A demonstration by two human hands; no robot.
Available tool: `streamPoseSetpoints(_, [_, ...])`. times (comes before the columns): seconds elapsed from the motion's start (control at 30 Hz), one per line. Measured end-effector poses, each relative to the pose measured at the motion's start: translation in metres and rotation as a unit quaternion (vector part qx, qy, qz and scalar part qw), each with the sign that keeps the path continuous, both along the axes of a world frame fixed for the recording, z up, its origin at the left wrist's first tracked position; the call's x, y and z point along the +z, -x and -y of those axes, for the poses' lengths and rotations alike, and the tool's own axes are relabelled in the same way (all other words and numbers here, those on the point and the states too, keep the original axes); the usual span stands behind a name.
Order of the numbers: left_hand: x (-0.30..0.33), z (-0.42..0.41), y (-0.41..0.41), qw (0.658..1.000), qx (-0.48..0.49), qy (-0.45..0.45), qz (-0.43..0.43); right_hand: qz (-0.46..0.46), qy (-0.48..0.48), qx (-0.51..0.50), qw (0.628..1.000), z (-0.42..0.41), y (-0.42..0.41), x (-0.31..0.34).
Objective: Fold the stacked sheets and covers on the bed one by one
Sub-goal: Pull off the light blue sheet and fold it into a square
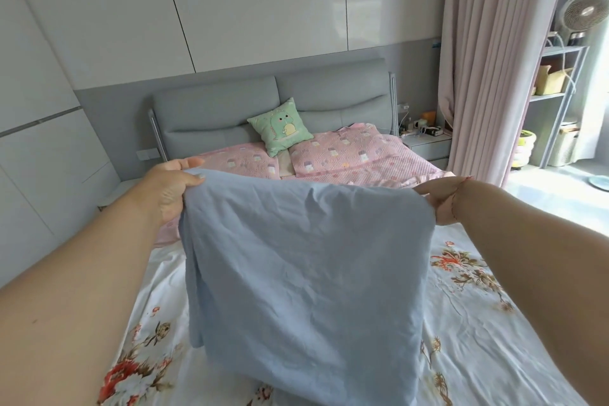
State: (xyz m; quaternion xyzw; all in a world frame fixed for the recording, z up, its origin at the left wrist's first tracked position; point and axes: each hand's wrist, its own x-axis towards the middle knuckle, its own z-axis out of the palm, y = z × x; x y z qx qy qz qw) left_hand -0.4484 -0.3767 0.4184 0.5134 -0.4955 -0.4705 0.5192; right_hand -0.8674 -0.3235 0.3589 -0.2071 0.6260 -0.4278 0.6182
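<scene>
Both arms reach forward over the bed (494, 323), and between them hangs a plain blue sheet (306, 267), held up by its top edge so that it drapes down toward the mattress. The left hand (171, 188) grips the sheet's upper left corner, with the thumb lying over the top of the cloth and the fingers curled behind it. The right hand (441, 199) pinches the upper right corner, its fingers closed on the edge of the fabric; a thin red string (456, 204) circles that wrist. The top edge sags a little between the two hands, and the cloth is creased all over. Its lower part reaches down to the white flowered cover (468, 339) that is spread across the near half of the bed, with red and brown blooms showing on both sides of the blue sheet. Farther back lies a pink quilted cover (356, 152) over the pillows, and a green cushion (280, 127) with a cartoon figure leans against the grey padded headboard (214, 109). A pink curtain (494, 59) hangs to the right of the bed.
</scene>
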Motion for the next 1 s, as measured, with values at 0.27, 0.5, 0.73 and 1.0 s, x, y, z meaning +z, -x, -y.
streamPoseSetpoints(0.27, [0.005,0.002,-0.016,0.991,0.017,-0.043,0.124,0.077,0.23,-0.134,0.961,0.014,0.006,0.019])
streamPoseSetpoints(0.5, [0.012,0.004,-0.019,0.976,-0.072,-0.061,0.197,0.055,0.322,-0.147,0.934,0.027,0.01,0.037])
streamPoseSetpoints(0.73, [-0.002,0.019,-0.016,0.912,-0.053,0.028,0.407,-0.163,0.271,-0.061,0.947,0.033,0.014,0.023])
streamPoseSetpoints(1.0, [-0.033,0.055,-0.003,0.79,-0.025,0.102,0.603,-0.595,0.173,-0.006,0.785,0.053,0.019,0.003])
